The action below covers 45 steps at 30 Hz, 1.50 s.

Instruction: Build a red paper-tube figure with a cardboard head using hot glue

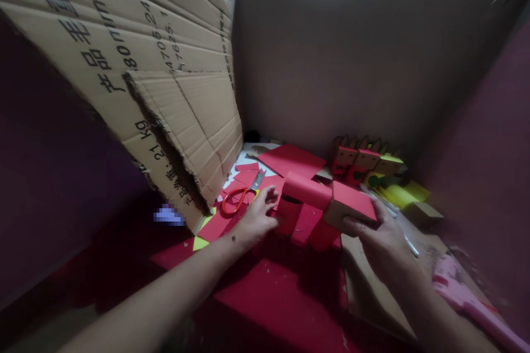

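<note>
My right hand (385, 237) is closed around the red-topped box (351, 201) at the right end of the red paper model (308, 190), thumb pressed along its bare cardboard side. My left hand (260, 217) is partly open, fingers loosely bent, by the model's left end; I can't tell whether it touches there. The model is in front of me, over the red tabletop (269, 298), its rolled body level and rolled legs pointing down. Just beyond my left hand, the orange-handled scissors (240, 198) lie open among red paper scraps, with a large red sheet (292, 159) farther back. Behind and to the right of the box are small box-headed figures (356, 162) and a yellow roll (397, 195). A printed cardboard panel (186, 115) leans up on my left, and a pink tool (467, 292) lies at far right
</note>
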{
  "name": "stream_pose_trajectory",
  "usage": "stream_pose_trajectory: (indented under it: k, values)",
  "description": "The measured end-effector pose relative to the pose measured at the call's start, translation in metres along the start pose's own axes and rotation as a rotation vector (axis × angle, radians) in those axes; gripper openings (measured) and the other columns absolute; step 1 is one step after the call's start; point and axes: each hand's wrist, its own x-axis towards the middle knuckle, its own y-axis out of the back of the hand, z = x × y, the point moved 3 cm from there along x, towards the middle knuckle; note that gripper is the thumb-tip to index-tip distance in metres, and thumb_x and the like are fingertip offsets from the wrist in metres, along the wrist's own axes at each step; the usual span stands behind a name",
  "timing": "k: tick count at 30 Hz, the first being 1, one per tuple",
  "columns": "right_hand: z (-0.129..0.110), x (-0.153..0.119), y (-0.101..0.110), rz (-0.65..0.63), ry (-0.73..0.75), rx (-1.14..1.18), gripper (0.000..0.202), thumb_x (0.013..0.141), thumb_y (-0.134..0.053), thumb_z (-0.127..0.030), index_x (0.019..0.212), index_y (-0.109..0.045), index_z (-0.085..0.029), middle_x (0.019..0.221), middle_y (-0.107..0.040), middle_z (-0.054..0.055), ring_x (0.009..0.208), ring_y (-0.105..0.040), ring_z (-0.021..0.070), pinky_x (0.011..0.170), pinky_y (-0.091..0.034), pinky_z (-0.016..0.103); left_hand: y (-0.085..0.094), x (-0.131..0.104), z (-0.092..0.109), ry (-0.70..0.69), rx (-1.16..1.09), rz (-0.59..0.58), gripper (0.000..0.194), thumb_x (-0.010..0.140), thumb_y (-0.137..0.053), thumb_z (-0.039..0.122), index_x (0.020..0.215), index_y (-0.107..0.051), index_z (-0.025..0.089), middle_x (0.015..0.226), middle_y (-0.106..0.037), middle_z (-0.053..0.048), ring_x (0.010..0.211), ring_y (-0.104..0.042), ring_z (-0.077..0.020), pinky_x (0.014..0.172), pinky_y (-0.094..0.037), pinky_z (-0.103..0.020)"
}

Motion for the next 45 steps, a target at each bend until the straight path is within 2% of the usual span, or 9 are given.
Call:
stream_pose_trajectory:
  k: [3,10,16,21,24,29,33,40,45]
  values:
    - [0.001,0.000,0.000,0.038,0.010,0.010,0.056,0.056,-0.084,-0.027,0.106,-0.058,-0.026,0.102,-0.065,0.001,0.094,-0.060,0.0208,0.080,-0.048,0.030,-0.006,-0.012,-0.006,0.014,0.223,0.164,0.094,0.056,-0.075,0.026,0.136,-0.027,0.013,0.139,-0.035,-0.021,0.129,-0.037,-0.0347,0.106,-0.031,-0.046]
    - [-0.005,-0.007,-0.005,0.133,0.057,0.010,0.051,0.056,-0.083,-0.032,0.099,-0.057,-0.024,0.096,-0.065,0.000,0.087,-0.061,0.0185,0.075,-0.050,0.027,-0.027,-0.011,0.012,0.027,0.463,0.376,0.092,0.052,-0.081,0.024,0.130,-0.033,0.014,0.124,-0.049,-0.016,0.121,-0.046,-0.0329,0.100,-0.037,-0.046]
    - [-0.006,-0.008,-0.003,0.148,0.029,0.007,0.052,0.054,-0.083,-0.031,0.099,-0.058,-0.023,0.093,-0.066,0.000,0.084,-0.061,0.0178,0.072,-0.051,0.026,-0.031,-0.001,0.002,-0.006,0.366,0.250,0.079,0.060,-0.074,0.021,0.128,-0.035,0.012,0.106,-0.059,-0.012,0.098,-0.058,-0.0280,0.087,-0.044,-0.042]
    - [-0.012,-0.008,-0.001,0.143,0.096,-0.021,0.046,0.054,-0.080,-0.027,0.095,-0.059,-0.022,0.089,-0.066,0.002,0.082,-0.063,0.0200,0.069,-0.054,0.029,-0.022,0.004,0.010,-0.029,0.311,-0.090,0.045,0.053,-0.074,0.011,0.095,-0.059,0.016,0.089,-0.066,-0.002,0.086,-0.062,-0.0211,0.077,-0.049,-0.030]
    - [-0.013,-0.009,-0.001,0.139,0.102,-0.037,0.046,0.054,-0.078,-0.027,0.096,-0.059,-0.022,0.091,-0.066,0.004,0.082,-0.063,0.0216,0.068,-0.054,0.030,-0.012,0.008,0.016,-0.009,0.296,-0.194,0.047,0.048,-0.076,0.010,0.093,-0.062,0.017,0.084,-0.067,0.000,0.082,-0.063,-0.0208,0.075,-0.050,-0.030]
    - [-0.011,-0.010,0.000,0.132,0.100,-0.092,0.045,0.056,-0.078,-0.029,0.097,-0.058,-0.023,0.091,-0.066,0.004,0.082,-0.064,0.0223,0.071,-0.055,0.033,-0.001,0.006,0.004,-0.028,0.297,0.076,0.085,0.055,-0.077,0.025,0.129,-0.036,0.016,0.127,-0.049,-0.014,0.116,-0.051,-0.0285,0.096,-0.041,-0.039]
    - [-0.009,-0.008,0.001,0.135,0.117,-0.069,0.044,0.057,-0.077,-0.027,0.097,-0.059,-0.025,0.094,-0.066,0.003,0.085,-0.064,0.0230,0.072,-0.054,0.034,-0.013,-0.004,0.000,-0.016,0.459,0.301,0.091,0.055,-0.080,0.036,0.130,-0.033,0.013,0.125,-0.047,-0.016,0.119,-0.046,-0.0315,0.100,-0.037,-0.043]
    - [-0.012,-0.007,0.003,0.210,0.105,-0.005,0.041,0.055,-0.075,-0.027,0.092,-0.059,-0.022,0.088,-0.068,0.004,0.079,-0.064,0.0223,0.069,-0.054,0.033,-0.035,0.018,0.008,0.012,0.844,0.324,0.095,0.066,-0.075,0.042,0.137,-0.023,0.006,0.130,-0.047,-0.022,0.126,-0.042,-0.0330,0.101,-0.036,-0.041]
    - [-0.017,-0.008,0.007,0.247,0.078,0.006,0.048,0.055,-0.077,-0.028,0.098,-0.057,-0.021,0.091,-0.069,0.005,0.081,-0.065,0.0220,0.074,-0.054,0.034,-0.045,0.044,0.024,0.055,1.065,0.234,0.083,0.070,-0.068,0.051,0.131,-0.036,0.005,0.122,-0.053,-0.028,0.118,-0.048,-0.0424,0.095,-0.037,-0.050]
